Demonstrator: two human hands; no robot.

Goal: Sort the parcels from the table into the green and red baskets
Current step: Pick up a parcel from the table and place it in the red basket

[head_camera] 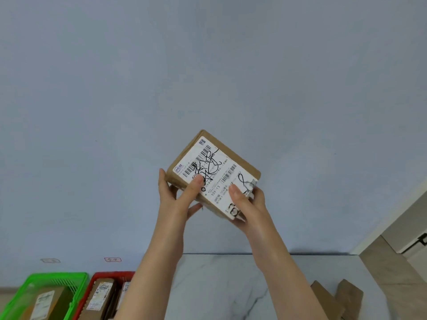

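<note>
Held up in mid-air in front of the pale blue wall (208, 77), well above the table (219, 285): a flat brown parcel (211, 167), tilted, one corner pointing up, white shipping label (219, 174) turned toward the camera. Barcodes and black handwritten scrawl across the label.

Gripped from both sides. Left hand (175, 199) at the parcel's near left corner, thumb pressed flat on the label, fingers (195, 207) curled round behind and under the box. Right hand (248, 204) at the near right corner, thumb likewise on the label, the other fingers wrapped round the edge and mostly hidden behind the parcel. Both forearms bare, reaching up from the near edge of the view.

Down at the near left, side by side: green basket (57, 277) on the left, red basket (111, 274) just right of it. In the green one, a brown box (46, 301) with a white label. In the red one, two labelled packages (99, 296) (126, 289), the right one partly hidden by the left forearm.

On the wall just above each basket, a small tag: greyish tag (50, 260) over the green, red-outlined tag (112, 259) over the red; writing too small to read.

White marbled table to the right of the baskets, with two plain cardboard pieces (323, 299) (350, 294) at the near right, close together, cut off by the frame edge.
</note>
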